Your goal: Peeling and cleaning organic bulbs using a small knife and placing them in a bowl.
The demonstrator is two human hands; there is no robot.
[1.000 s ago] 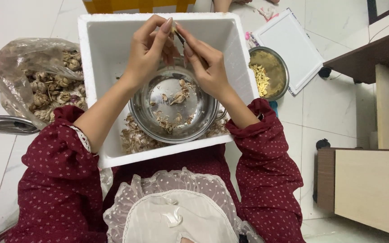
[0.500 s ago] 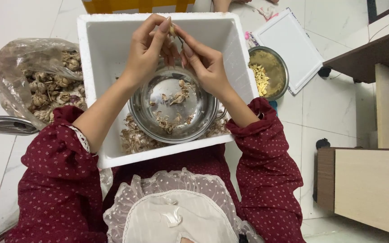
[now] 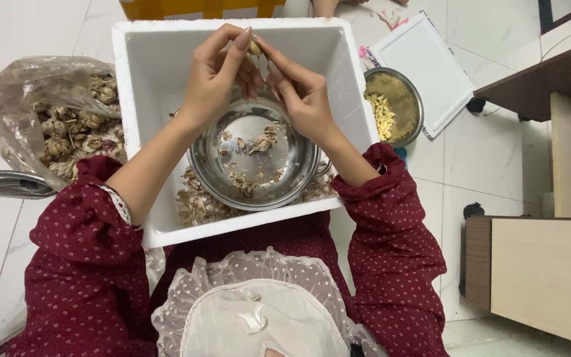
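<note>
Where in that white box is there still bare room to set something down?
The white foam box has bare floor along its left wall, beside the round steel bowl. The near edge is crowded with papery peels, and both hands, left and right, fill the space above the bowl.

The white tiled floor (image 3: 497, 165) carries a white foam box (image 3: 150, 99), a plastic bag of garlic bulbs (image 3: 47, 112), a steel bowl of peeled cloves (image 3: 398, 106) and a white lid (image 3: 424, 66)
</note>
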